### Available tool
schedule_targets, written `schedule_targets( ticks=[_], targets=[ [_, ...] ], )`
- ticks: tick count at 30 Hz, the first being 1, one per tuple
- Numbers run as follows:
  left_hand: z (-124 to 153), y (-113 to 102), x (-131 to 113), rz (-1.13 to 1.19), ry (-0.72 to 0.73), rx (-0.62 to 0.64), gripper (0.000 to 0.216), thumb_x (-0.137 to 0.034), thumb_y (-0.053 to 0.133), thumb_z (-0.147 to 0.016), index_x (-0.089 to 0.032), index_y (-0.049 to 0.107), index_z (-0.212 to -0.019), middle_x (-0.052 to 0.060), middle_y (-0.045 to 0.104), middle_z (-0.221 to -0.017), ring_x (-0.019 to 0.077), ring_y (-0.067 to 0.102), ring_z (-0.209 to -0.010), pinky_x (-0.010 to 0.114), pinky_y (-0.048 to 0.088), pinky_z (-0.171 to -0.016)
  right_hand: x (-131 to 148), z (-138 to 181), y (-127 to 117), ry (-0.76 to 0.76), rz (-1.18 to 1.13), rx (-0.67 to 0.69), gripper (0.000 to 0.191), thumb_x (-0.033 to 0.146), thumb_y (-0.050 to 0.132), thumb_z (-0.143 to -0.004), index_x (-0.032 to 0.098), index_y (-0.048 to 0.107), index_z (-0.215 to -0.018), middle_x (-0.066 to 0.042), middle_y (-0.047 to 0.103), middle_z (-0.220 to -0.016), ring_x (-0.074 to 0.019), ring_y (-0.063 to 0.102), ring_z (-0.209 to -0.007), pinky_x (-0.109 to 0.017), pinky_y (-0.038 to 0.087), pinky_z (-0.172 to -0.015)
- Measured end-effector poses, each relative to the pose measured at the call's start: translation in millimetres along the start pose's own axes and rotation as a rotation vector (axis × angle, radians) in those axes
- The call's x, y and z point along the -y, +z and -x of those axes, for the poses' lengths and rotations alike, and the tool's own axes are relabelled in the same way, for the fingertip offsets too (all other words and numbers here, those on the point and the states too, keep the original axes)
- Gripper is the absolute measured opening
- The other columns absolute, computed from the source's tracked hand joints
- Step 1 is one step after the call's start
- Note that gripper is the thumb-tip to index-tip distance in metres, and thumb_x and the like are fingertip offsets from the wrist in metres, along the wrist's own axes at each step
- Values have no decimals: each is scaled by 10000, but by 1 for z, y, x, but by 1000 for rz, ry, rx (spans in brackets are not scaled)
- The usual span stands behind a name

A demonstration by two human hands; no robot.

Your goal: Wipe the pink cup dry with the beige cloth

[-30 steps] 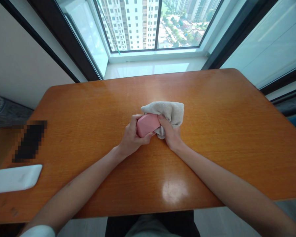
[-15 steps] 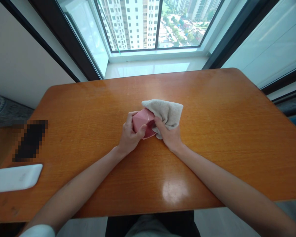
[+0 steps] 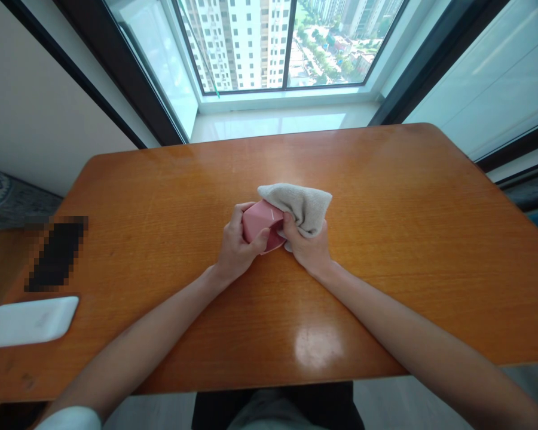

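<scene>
No readable text, label or number shows anywhere

Pink faceted object (image 3: 259, 222), plain, no print. Cloth (image 3: 305, 206) beige-grey, terry texture. Tabletop (image 3: 403, 239) orange-brown w/ fine wood grain, glossy. White slab-shaped device (image 3: 29, 321) w/ dark dot at left end. Window frames (image 3: 430, 60) black.

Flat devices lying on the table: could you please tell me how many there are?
2, both at the table's left end: a white one near the front edge, and a dark, pixelated one just behind it.
</scene>
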State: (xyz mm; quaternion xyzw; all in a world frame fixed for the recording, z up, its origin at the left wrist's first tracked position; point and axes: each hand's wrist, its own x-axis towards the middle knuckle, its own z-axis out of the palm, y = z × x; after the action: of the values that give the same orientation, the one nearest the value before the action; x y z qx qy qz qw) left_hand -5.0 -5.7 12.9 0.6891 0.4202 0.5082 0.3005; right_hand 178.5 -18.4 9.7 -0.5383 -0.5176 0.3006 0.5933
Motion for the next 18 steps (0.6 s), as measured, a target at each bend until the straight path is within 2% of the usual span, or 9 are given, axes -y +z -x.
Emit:
schedule_targets(
  ticks=[5, 10, 14, 18],
  targets=[
    [1, 0, 0, -5, 23, 51, 521, -577, 784, -966, -220, 608, -1302, 17, 764, -1009, 153, 666, -745, 244, 529, -666, 1, 4, -1, 123, -94, 4, 472, 701, 781, -904, 257, 695, -768, 4, 692, -681, -176, 621, -621, -304, 548, -578],
    [2, 0, 4, 0, 30, 69, 560, -621, 755, -997, -221, 574, -1345, 39, 758, -1070, 169, 677, -800, 270, 547, -712, 5, 6, 0, 214, -140, -35, 516, 730, 734, -925, 258, 654, -732, 30, 613, -599, -158, 571, -543, -276, 486, -508],
    [2, 1, 8, 47, 60, 178, 654, -650, 753, -1027, -231, 489, -1455, 75, 733, -1204, 188, 682, -888, 306, 572, -793, 2, 7, 0, 158, -125, -63, 526, 757, 713, -945, 253, 698, -793, 8, 682, -677, -182, 648, -634, -295, 549, -583],
    [4, 2, 14, 55, 91, 271, 735, -629, 752, -1037, -231, 423, -1560, 166, 666, -1450, 295, 699, -1208, 436, 586, -1042, -8, 9, -3, 16, -129, -92, 475, 734, 710, -981, 266, 765, -922, -21, 772, -832, -233, 762, -824, -372, 666, -791]
  ],
)
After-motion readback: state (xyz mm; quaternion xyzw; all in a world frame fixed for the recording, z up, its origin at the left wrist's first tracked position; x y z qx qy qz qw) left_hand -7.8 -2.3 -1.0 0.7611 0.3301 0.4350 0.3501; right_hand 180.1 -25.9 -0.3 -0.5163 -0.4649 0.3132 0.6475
